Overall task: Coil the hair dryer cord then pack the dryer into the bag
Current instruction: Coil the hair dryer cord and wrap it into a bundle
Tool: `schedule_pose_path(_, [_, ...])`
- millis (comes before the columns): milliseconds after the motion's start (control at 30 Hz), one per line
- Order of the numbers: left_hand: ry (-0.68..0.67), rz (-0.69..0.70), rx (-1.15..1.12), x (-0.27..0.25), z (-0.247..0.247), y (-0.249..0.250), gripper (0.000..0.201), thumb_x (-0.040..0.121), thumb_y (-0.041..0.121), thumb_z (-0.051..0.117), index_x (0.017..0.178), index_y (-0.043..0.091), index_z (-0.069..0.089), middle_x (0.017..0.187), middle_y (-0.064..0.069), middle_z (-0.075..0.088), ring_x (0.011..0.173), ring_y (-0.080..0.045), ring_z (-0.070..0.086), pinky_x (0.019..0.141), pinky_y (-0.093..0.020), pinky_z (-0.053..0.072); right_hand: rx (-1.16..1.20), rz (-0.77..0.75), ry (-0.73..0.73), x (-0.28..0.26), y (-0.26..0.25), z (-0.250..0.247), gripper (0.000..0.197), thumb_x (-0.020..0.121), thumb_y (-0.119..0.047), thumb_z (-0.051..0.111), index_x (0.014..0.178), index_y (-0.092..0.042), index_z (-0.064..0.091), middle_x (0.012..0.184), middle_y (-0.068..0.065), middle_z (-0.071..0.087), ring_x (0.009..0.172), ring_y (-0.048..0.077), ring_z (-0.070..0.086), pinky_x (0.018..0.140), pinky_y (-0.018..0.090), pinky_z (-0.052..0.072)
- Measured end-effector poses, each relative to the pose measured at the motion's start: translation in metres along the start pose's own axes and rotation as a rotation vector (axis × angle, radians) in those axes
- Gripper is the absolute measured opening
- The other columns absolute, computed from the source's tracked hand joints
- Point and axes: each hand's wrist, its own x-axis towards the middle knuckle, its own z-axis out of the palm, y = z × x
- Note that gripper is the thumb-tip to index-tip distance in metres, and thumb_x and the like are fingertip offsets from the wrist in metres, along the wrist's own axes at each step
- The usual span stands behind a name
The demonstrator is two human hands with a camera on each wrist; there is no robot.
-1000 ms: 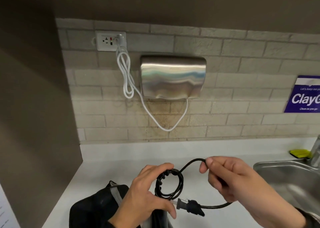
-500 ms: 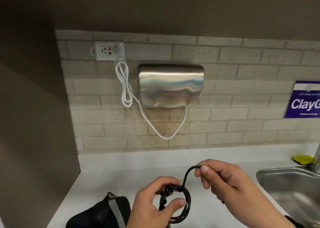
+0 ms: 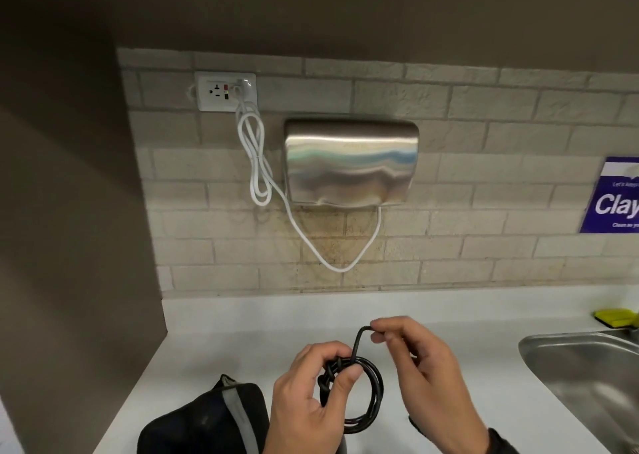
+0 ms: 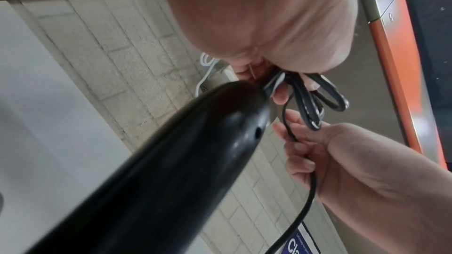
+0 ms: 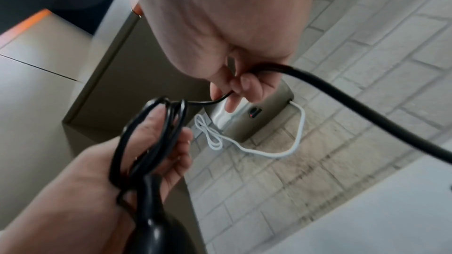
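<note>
While the left hand [image 3: 311, 395] pinches the stacked loops of the black hair dryer cord [image 3: 363, 398] above the white counter [image 3: 242, 332], the right hand [image 3: 418, 374] grips the free run, so coiling is under way. The dryer [image 4: 171, 161] hangs below the left hand; the black bag [image 3: 207, 422] waits alongside. Next, probably: lay this loop onto the stack.

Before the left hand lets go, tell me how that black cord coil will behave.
The black cord looks springy: its loops probably stay only while the left hand pinches them. The slack bend at the right hand suggests it is floppy.
</note>
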Motion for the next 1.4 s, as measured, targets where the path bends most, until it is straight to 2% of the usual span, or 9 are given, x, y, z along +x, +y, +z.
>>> schedule_pose_path(67, [0.006, -0.010, -0.003, 0.001, -0.002, -0.001, 0.012, 0.082, 0.042, 0.066, 0.093, 0.044, 0.062, 0.086, 0.018, 0.068, 0.082, 0.003, 0.066, 0.073, -0.001, 0.042, 0.101, 0.065, -0.100, -0.009, -0.002, 0.005, 0.015, 0.086, -0.039, 0.062, 0.098, -0.038, 0.070, 0.089, -0.011, 0.072, 0.077, 0.006, 0.061, 0.068, 0.010, 0.044])
schedule_pose_path(133, [0.012, -0.021, -0.008, 0.000, -0.004, -0.003, 0.011, 0.084, 0.046, 0.064, 0.094, 0.043, 0.061, 0.087, 0.018, 0.069, 0.082, 0.002, 0.067, 0.073, -0.002, 0.043, 0.163, 0.101, -0.190, -0.018, 0.000, 0.009, 0.037, 0.070, -0.052, 0.066, 0.102, -0.034, 0.070, 0.075, -0.014, 0.064, 0.067, 0.008, 0.053, 0.065, 0.010, 0.042])
schedule_pose_path(367, [0.055, -0.049, 0.073, -0.001, -0.003, -0.004, 0.014, 0.083, 0.042, 0.062, 0.097, 0.043, 0.059, 0.095, 0.019, 0.064, 0.089, 0.006, 0.064, 0.076, 0.000, 0.042, 0.309, 0.226, -0.207, -0.025, 0.016, 0.030, 0.030, 0.067, -0.038, 0.080, 0.086, -0.017, 0.072, 0.067, 0.012, 0.051, 0.065, 0.020, 0.043, 0.066, 0.036, 0.035])
schedule_pose_path(633, [-0.035, -0.422, -0.308, 0.006, 0.000, 0.001, 0.017, 0.074, 0.042, 0.075, 0.088, 0.039, 0.066, 0.079, 0.003, 0.075, 0.078, -0.009, 0.070, 0.076, -0.022, 0.052, 0.326, 0.191, -0.245, -0.020, 0.009, 0.022, 0.036, 0.059, -0.047, 0.087, 0.076, -0.018, 0.073, 0.070, -0.001, 0.067, 0.069, 0.015, 0.053, 0.071, 0.028, 0.041])
schedule_pose_path(733, [-0.027, -0.557, -0.499, 0.008, -0.001, 0.003, 0.025, 0.065, 0.043, 0.078, 0.085, 0.029, 0.070, 0.069, -0.010, 0.073, 0.068, -0.014, 0.068, 0.069, -0.018, 0.050, 0.235, 0.176, -0.255, -0.021, 0.004, 0.018, 0.014, 0.068, -0.025, 0.085, 0.071, -0.024, 0.072, 0.077, -0.004, 0.073, 0.075, 0.006, 0.064, 0.079, 0.020, 0.045])
schedule_pose_path(967, [0.054, -0.793, -0.659, 0.012, 0.002, 0.006, 0.012, 0.083, 0.013, 0.074, 0.094, 0.011, 0.070, 0.059, -0.009, 0.066, 0.066, -0.020, 0.068, 0.079, -0.034, 0.051, -0.110, -0.164, 0.173, -0.034, 0.014, 0.037, 0.038, 0.068, -0.025, 0.082, 0.091, -0.044, 0.058, 0.080, -0.016, 0.075, 0.083, 0.005, 0.069, 0.080, 0.015, 0.047])
schedule_pose_path(1133, [0.027, -0.674, -0.621, 0.009, 0.003, 0.008, 0.017, 0.082, 0.023, 0.071, 0.099, 0.021, 0.073, 0.058, -0.002, 0.064, 0.068, -0.010, 0.066, 0.078, -0.024, 0.047, -0.335, -0.498, 0.336, -0.032, 0.026, 0.045, 0.012, 0.086, -0.036, 0.064, 0.082, -0.027, 0.071, 0.095, -0.011, 0.073, 0.079, 0.016, 0.063, 0.073, 0.023, 0.047])
schedule_pose_path(1300, [-0.013, -0.451, -0.399, 0.002, 0.003, 0.002, 0.012, 0.090, 0.034, 0.060, 0.094, 0.039, 0.070, 0.059, 0.002, 0.059, 0.063, -0.002, 0.057, 0.070, -0.009, 0.044, -0.026, -0.116, 0.194, -0.036, 0.011, 0.041, 0.016, 0.071, -0.055, 0.067, 0.071, -0.040, 0.066, 0.093, -0.016, 0.059, 0.079, 0.008, 0.055, 0.069, 0.012, 0.042])
schedule_pose_path(1400, [-0.049, -0.355, -0.269, 0.000, 0.002, -0.004, 0.012, 0.091, 0.038, 0.055, 0.097, 0.045, 0.063, 0.066, 0.004, 0.062, 0.063, -0.001, 0.057, 0.064, -0.010, 0.043, 0.233, 0.105, 0.005, -0.034, 0.008, 0.028, 0.049, 0.055, -0.074, 0.070, 0.062, -0.025, 0.066, 0.071, -0.008, 0.056, 0.063, 0.007, 0.049, 0.059, 0.012, 0.040])
